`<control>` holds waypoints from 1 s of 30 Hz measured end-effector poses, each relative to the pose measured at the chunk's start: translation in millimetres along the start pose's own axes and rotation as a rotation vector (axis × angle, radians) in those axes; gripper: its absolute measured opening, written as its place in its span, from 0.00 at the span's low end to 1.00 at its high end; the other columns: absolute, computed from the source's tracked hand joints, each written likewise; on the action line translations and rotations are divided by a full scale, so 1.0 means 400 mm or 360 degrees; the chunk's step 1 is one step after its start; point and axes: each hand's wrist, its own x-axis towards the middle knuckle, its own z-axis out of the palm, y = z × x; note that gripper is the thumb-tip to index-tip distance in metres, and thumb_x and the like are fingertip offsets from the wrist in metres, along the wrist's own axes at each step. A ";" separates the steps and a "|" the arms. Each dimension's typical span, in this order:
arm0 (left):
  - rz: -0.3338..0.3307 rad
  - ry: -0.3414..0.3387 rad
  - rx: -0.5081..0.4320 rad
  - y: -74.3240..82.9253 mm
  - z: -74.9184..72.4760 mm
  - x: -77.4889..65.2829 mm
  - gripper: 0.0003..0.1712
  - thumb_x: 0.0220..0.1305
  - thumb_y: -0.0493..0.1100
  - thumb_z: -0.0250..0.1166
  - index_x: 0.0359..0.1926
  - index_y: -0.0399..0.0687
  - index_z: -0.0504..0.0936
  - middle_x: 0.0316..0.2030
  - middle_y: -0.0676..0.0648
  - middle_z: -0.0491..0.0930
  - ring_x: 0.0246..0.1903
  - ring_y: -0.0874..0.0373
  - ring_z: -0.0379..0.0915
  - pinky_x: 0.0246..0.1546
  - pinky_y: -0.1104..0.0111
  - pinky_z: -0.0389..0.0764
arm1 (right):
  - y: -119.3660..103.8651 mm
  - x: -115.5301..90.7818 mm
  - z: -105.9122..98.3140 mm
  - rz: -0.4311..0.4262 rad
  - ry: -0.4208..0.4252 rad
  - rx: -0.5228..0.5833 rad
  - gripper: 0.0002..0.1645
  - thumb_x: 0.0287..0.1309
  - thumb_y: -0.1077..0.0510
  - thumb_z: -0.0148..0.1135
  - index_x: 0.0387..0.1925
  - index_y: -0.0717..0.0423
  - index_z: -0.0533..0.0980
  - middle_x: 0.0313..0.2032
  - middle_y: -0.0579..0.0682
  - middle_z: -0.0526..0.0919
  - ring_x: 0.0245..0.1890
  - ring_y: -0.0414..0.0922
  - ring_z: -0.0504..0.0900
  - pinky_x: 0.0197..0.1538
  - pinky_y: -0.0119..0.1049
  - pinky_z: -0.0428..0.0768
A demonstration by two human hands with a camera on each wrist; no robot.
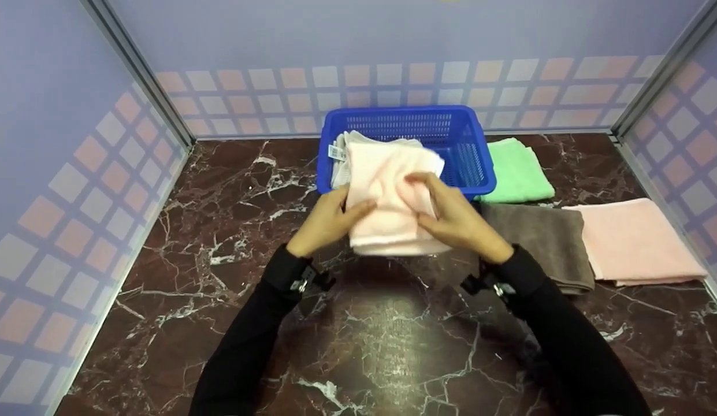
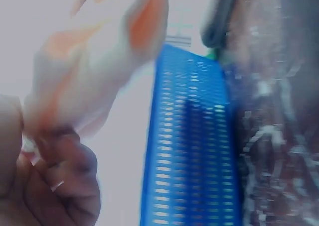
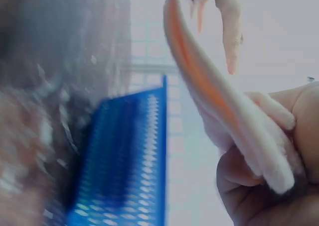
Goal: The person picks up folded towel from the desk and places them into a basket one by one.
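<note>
Two hands hold a folded pale pink towel [image 1: 390, 202] in front of us, lifted above the near rim of a blue slotted basket [image 1: 462, 156]. The towel is soft and thick, folded into a layered rectangle, its far end overlapping the basket's front left part. Our left hand [image 1: 326, 222] grips the towel's left edge with curled fingers; our right hand [image 1: 456, 219] pinches its right side, thumb on top. In the right wrist view the towel's folded layers sit clamped between thumb and fingers [image 3: 271, 111]. Both forearms, in black sleeves [image 1: 251, 341], reach forward from the near edge towards the basket.

Inside the basket, at its left, lies a grey-white cloth with a small label [image 1: 342, 151]. Just right of the basket lies a green towel [image 1: 517, 173]; nearer us from that, a brown towel [image 1: 543, 234] and beside it another pink towel [image 1: 638, 240]. Left of the basket and nearer us, the dark marble table [image 1: 219, 196] is open. Checked panel walls [image 1: 75, 173] close in behind the basket and on both sides.
</note>
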 end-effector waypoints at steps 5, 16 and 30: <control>-0.0083 0.0250 -0.0338 0.003 -0.029 0.086 0.33 0.67 0.49 0.59 0.65 0.44 0.54 0.50 0.38 0.76 0.40 0.49 0.81 0.35 0.62 0.84 | 0.022 0.105 -0.034 -0.0066 0.0153 -0.0059 0.26 0.54 0.70 0.59 0.56 0.58 0.71 0.54 0.58 0.78 0.49 0.49 0.78 0.57 0.44 0.75; -0.0055 0.0466 0.0283 -0.079 -0.051 0.208 0.17 0.65 0.30 0.48 0.52 0.43 0.76 0.50 0.42 0.75 0.50 0.53 0.71 0.55 0.68 0.70 | 0.155 0.230 0.013 0.0167 0.0406 -0.0209 0.21 0.61 0.62 0.59 0.56 0.53 0.77 0.36 0.52 0.62 0.34 0.46 0.62 0.38 0.34 0.66; -0.0353 0.0305 0.1437 -0.155 -0.027 0.206 0.18 0.65 0.46 0.49 0.45 0.52 0.85 0.58 0.52 0.76 0.62 0.51 0.62 0.66 0.52 0.55 | 0.189 0.238 0.058 0.0736 -0.0227 -0.0791 0.27 0.57 0.46 0.48 0.57 0.42 0.78 0.52 0.59 0.68 0.50 0.56 0.72 0.48 0.56 0.75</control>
